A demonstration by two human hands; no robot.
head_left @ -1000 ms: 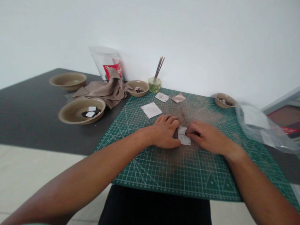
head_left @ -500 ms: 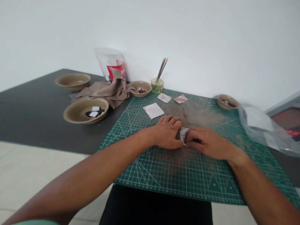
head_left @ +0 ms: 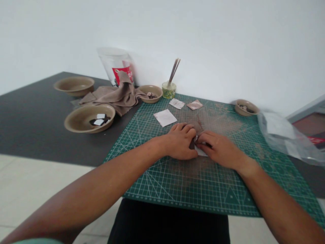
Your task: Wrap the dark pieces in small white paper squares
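On the green cutting mat, my left hand lies with its fingers curved down and its thumb out, holding a thin dark-and-white piece against the surface. Its dark face shows between thumb and forefinger; a white part sticks out to the right. Close against it, my right hand is closed in a pinch over the piece. What is between its fingertips is mostly hidden. Beyond the hands lie a plain white square, a smudged white square and a brown-stained square.
Brown dust covers the mat's middle. A bowl with black-and-white pieces, another bowl, a brown cloth and a clear jar stand left. Behind are a small bowl and a stick holder. Right: a bowl, a plastic bag.
My right hand has shifted left and slightly away from me, closer to my left hand. The white part now shows below its fingers. My left hand stays in place on the piece.
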